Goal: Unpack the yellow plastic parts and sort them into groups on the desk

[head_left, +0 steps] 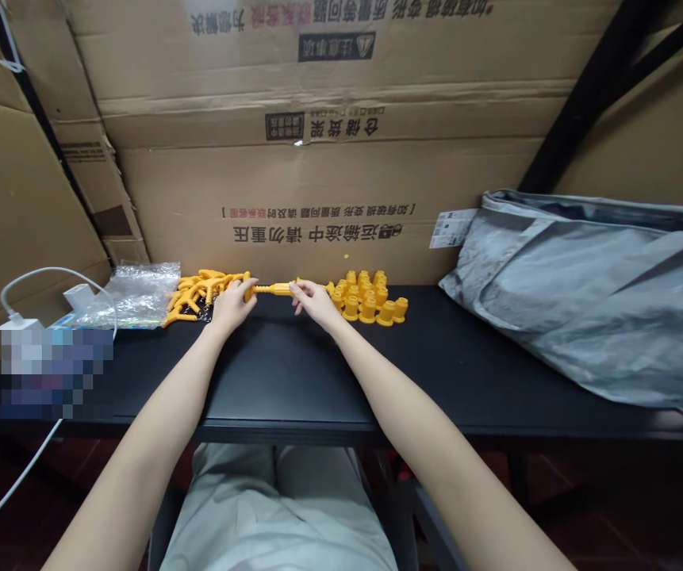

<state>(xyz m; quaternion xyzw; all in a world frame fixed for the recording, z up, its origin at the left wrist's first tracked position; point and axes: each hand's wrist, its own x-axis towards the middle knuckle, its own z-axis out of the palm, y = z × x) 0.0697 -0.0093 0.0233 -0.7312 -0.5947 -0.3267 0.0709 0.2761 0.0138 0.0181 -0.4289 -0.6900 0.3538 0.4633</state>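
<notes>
A yellow plastic rod-like part (275, 289), with a ridged, screw-like left section and a thicker right section, spans the gap between my hands above the black table. My left hand (235, 303) is closed on its left end, where a yellow piece shows by the fingertips. On the right end, the fingers of my right hand (312, 301) are closed. Just left of my left hand lies a heap of yellow Y-shaped pieces (189, 295). Beside my right hand, several yellow cap-like pieces (367, 306) stand upright in a cluster. Both grips partly hide the part's ends.
Cardboard (329, 174) walls the back of the black table (293, 373). Clear plastic bags (142, 289) and a white charger (20, 337) with a cable are on the left. A large grey bag (585, 305) takes up the right side. The table's front edge runs below my forearms.
</notes>
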